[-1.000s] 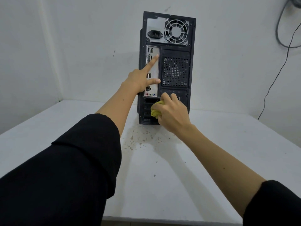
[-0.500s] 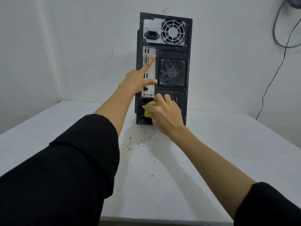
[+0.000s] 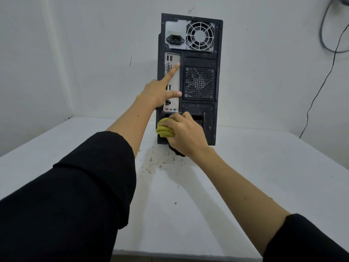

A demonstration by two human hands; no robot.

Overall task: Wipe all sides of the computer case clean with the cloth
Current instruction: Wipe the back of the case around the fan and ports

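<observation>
**A:** What is the biggest thing there?

**B:** The white table (image 3: 264,167), with white walls behind it. The computer case (image 3: 217,114) stands upright on it, near the far edge, its rear panel turned to the camera. I will place everything else by the case.

**A:** What shows on that panel?

**B:** At the top of the case, the power supply fan grille (image 3: 200,36), with the power socket (image 3: 175,39) just left of it. Below those, a perforated vent (image 3: 199,82) on the right half and the silver port plate (image 3: 174,80) on the left half.

**A:** And the hands?

**B:** The left hand (image 3: 159,91) rests on the port plate, forefinger stretched up and thumb out sideways, both straight and touching the plate. The other fingers are hidden behind the hand. It grasps nothing. The right hand (image 3: 186,135) is at the lower part of the case, fingers curled round the cloth (image 3: 164,129) and pressing it against the panel.

**A:** Where exactly is the cloth?

**B:** At the lower left of the rear panel, just under the port plate. It is yellow-green and bunched, sticking out left of the right hand.

**A:** Anything smaller?

**B:** Brownish specks (image 3: 154,163) lie on the table just in front of the case. To the right of the case, a thin black cable (image 3: 321,87) hangs down the wall.
</observation>
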